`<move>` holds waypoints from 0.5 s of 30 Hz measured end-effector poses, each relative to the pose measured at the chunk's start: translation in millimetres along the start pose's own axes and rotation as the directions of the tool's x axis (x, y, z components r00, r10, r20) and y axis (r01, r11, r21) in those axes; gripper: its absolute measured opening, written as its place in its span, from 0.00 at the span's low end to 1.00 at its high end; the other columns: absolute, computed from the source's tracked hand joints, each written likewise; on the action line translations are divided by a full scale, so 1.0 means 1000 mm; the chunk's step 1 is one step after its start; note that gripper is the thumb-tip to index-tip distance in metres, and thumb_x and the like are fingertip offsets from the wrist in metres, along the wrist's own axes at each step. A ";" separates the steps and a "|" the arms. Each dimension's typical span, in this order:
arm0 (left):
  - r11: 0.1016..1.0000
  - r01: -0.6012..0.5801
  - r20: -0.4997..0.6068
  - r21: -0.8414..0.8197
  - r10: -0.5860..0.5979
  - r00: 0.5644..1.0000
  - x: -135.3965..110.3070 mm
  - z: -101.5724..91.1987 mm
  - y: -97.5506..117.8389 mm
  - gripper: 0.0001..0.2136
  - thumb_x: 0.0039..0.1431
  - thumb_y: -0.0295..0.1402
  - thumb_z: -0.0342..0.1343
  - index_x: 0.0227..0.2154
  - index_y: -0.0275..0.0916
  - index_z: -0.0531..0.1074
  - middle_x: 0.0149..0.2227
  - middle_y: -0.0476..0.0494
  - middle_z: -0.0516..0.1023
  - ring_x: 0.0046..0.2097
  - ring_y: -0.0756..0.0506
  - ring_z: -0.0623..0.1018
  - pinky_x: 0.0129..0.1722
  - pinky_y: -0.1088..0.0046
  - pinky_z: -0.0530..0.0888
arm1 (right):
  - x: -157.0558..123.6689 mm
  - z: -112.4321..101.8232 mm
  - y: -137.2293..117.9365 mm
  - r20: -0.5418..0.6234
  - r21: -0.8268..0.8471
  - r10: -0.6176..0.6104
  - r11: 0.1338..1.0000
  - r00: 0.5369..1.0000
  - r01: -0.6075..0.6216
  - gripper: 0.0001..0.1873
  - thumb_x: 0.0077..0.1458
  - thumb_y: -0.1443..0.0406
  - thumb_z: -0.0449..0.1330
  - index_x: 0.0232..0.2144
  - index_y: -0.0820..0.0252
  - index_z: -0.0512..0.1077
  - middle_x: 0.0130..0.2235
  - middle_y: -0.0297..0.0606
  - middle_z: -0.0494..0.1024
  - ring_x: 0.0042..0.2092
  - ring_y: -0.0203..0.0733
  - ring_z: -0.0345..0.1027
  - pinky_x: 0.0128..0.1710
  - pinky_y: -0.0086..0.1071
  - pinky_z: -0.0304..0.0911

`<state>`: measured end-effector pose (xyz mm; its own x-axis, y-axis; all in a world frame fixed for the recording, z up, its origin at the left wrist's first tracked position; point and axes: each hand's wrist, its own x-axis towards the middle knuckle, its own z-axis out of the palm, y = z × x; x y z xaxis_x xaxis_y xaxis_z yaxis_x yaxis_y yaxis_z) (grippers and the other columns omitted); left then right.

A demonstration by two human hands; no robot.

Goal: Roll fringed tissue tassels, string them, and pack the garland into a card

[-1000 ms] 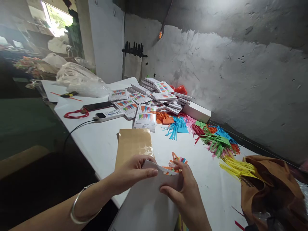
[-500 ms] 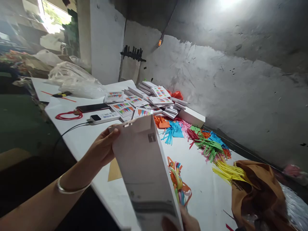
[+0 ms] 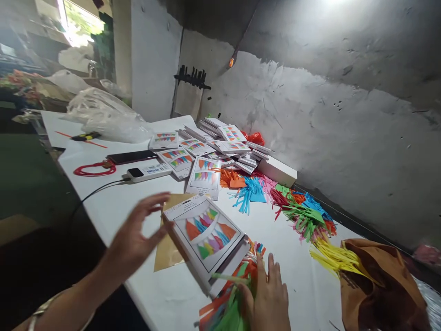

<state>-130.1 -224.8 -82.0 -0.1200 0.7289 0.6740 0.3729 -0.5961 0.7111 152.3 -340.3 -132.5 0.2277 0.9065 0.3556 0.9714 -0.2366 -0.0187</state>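
A white flat box (image 3: 203,225) printed with tassel-bunting pictures lies face up on the white table, its near end open. My left hand (image 3: 136,236) is beside the box's left edge, thumb and fingers spread, fingertips close to or touching it. A bundle of colourful paper tassels (image 3: 236,301), green on top with orange and blue strips, lies at the box's near end. My right hand (image 3: 270,289) rests against the bundle's right side, fingers stretched out and thumb over the green strips. A brown paper sheet (image 3: 170,253) lies partly under the box.
Several similar boxes (image 3: 205,179) are piled at the back. Sorted coloured tassels (image 3: 255,188) run along the wall to a brown bag (image 3: 382,276). At left are a phone (image 3: 132,157), a white device (image 3: 149,172), a red cord (image 3: 94,169) and clear plastic (image 3: 106,117).
The box was held upright in both hands; now it lies picture side up on the table. My left hand has let go, and my right hand has moved onto the tassels.
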 end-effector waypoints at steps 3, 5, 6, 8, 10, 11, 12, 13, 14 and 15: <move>0.979 -0.185 0.439 0.085 0.130 0.889 -0.033 0.049 0.018 0.25 0.63 0.37 0.56 0.62 0.49 0.61 0.66 0.39 0.63 0.67 0.34 0.62 0.64 0.48 0.63 | 0.004 0.009 -0.008 0.109 0.001 0.041 0.999 0.993 -0.041 0.35 0.59 0.53 0.60 0.65 0.61 0.63 0.69 0.58 0.54 0.64 0.75 0.57 0.54 0.70 0.58; 0.942 -0.275 0.661 0.194 0.082 0.746 -0.051 0.082 0.024 0.34 0.55 0.28 0.59 0.64 0.47 0.59 0.71 0.35 0.54 0.70 0.28 0.53 0.64 0.37 0.56 | 0.004 0.020 -0.008 0.170 0.046 0.008 0.999 0.985 -0.016 0.40 0.53 0.58 0.65 0.65 0.61 0.62 0.69 0.58 0.53 0.64 0.73 0.57 0.57 0.68 0.56; 0.916 -0.304 0.727 0.263 0.020 0.687 -0.058 0.095 0.025 0.38 0.50 0.25 0.60 0.65 0.47 0.58 0.71 0.33 0.51 0.71 0.26 0.49 0.63 0.33 0.53 | 0.003 0.026 -0.002 0.185 0.082 -0.018 0.997 0.983 0.003 0.41 0.51 0.63 0.65 0.66 0.61 0.61 0.70 0.56 0.52 0.65 0.70 0.58 0.59 0.63 0.56; 0.865 -0.336 0.774 0.372 -0.090 0.627 -0.063 0.110 0.022 0.42 0.44 0.20 0.57 0.66 0.45 0.58 0.72 0.31 0.50 0.71 0.24 0.47 0.62 0.29 0.49 | -0.002 0.036 0.024 0.180 0.183 -0.082 0.982 0.980 0.049 0.43 0.46 0.76 0.59 0.66 0.59 0.61 0.71 0.52 0.49 0.66 0.59 0.58 0.61 0.49 0.61; 0.852 -0.328 0.766 0.409 -0.125 0.631 -0.062 0.112 0.018 0.42 0.43 0.18 0.55 0.66 0.44 0.59 0.71 0.32 0.52 0.71 0.26 0.49 0.63 0.31 0.49 | -0.009 0.041 0.061 0.131 0.305 -0.138 0.948 0.982 0.093 0.47 0.42 0.82 0.52 0.66 0.58 0.61 0.71 0.47 0.49 0.67 0.52 0.55 0.60 0.39 0.63; 0.863 -0.313 0.757 0.396 -0.114 0.644 -0.060 0.109 0.016 0.41 0.44 0.18 0.54 0.65 0.44 0.59 0.71 0.33 0.54 0.71 0.27 0.51 0.64 0.32 0.50 | -0.012 0.040 0.080 0.091 0.360 -0.153 0.926 0.984 0.111 0.46 0.43 0.83 0.51 0.66 0.60 0.61 0.71 0.47 0.52 0.68 0.52 0.53 0.61 0.39 0.63; 0.883 -0.292 0.747 0.368 -0.094 0.658 -0.057 0.105 0.016 0.41 0.44 0.17 0.53 0.65 0.44 0.60 0.70 0.34 0.55 0.71 0.28 0.52 0.64 0.32 0.51 | -0.015 0.038 0.095 0.040 0.408 -0.165 0.903 0.986 0.134 0.44 0.45 0.83 0.51 0.66 0.60 0.60 0.69 0.46 0.56 0.69 0.52 0.51 0.62 0.40 0.61; 0.905 -0.268 0.738 0.331 -0.072 0.671 -0.055 0.100 0.017 0.40 0.45 0.17 0.53 0.65 0.44 0.60 0.70 0.34 0.56 0.70 0.28 0.53 0.64 0.33 0.51 | -0.017 0.035 0.105 -0.011 0.443 -0.164 0.884 0.986 0.152 0.42 0.50 0.81 0.52 0.67 0.58 0.60 0.68 0.44 0.60 0.69 0.52 0.51 0.63 0.42 0.60; 0.926 -0.243 0.730 0.290 -0.050 0.682 -0.053 0.095 0.019 0.39 0.46 0.17 0.52 0.64 0.43 0.61 0.69 0.34 0.57 0.70 0.29 0.54 0.65 0.33 0.51 | -0.019 0.031 0.110 -0.052 0.469 -0.164 0.867 0.985 0.169 0.39 0.54 0.78 0.54 0.67 0.54 0.60 0.68 0.41 0.61 0.69 0.52 0.52 0.63 0.42 0.60; 0.943 -0.221 0.721 0.247 -0.027 0.692 -0.052 0.092 0.023 0.38 0.46 0.17 0.52 0.64 0.43 0.62 0.69 0.34 0.58 0.70 0.29 0.54 0.65 0.34 0.52 | -0.021 0.027 0.108 -0.074 0.493 -0.181 0.848 0.981 0.193 0.37 0.57 0.75 0.57 0.66 0.49 0.60 0.68 0.38 0.61 0.68 0.52 0.52 0.63 0.42 0.60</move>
<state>-31.0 -245.6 -118.8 0.5708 0.7632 0.3028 0.6056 -0.6404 0.4724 254.2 -375.1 -166.9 0.0429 0.9060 0.4212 0.9012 0.1470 -0.4078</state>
